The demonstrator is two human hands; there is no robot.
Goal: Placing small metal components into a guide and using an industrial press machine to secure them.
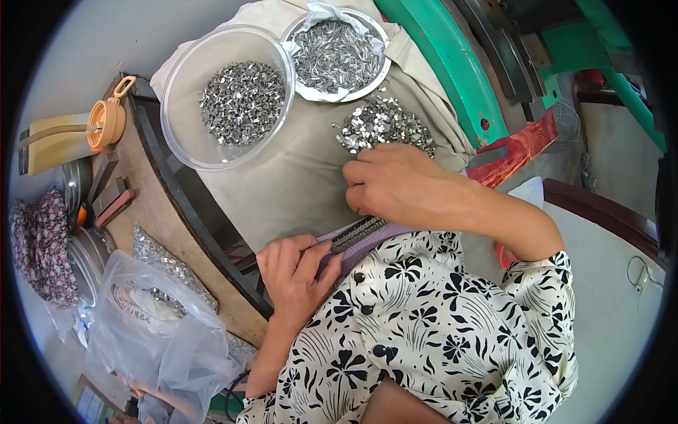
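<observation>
Past left fingers (308,264) gripping bar (359,234), right fingers (357,189) (hold unclear): tub (182,99) of metal bits (242,103)

Left grip (293,274) on a dark toothed strip (359,234), right grip (392,182) by loose metal pieces (385,124), clear tub (182,106) beyond

1 orange-lidded container (106,126) sits left, a green frame (452,67) right.
</observation>
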